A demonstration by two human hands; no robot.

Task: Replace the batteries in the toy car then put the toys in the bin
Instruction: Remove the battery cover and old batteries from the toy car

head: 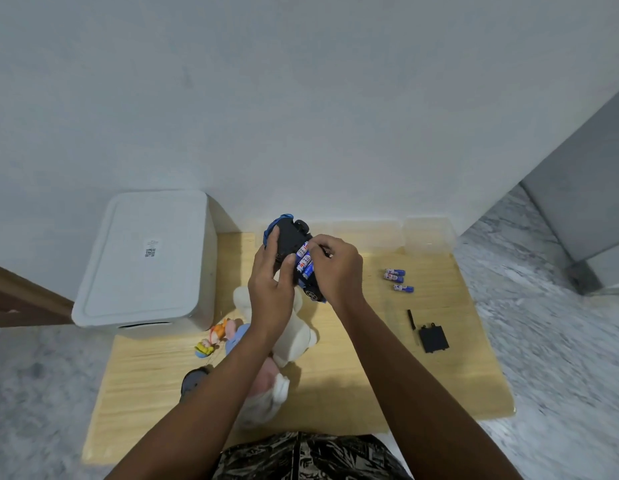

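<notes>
Wooden board [422, 386] fills the lower middle of the frame, soft toys [294, 327] heaped at its centre under the forearms. Right of centre lie a black battery cover [433, 338], a screwdriver [412, 320] beside it, and three loose batteries [398, 279] a little higher. At centre the left hand [270, 282] grips the upturned toy car [294, 251], while the right hand [335, 268] has its fingertips pinched on a battery in the open bay. Seating cells looks like the step in hand; next comes fitting the cover. The lidded white bin [145, 261] waits at centre left.
</notes>
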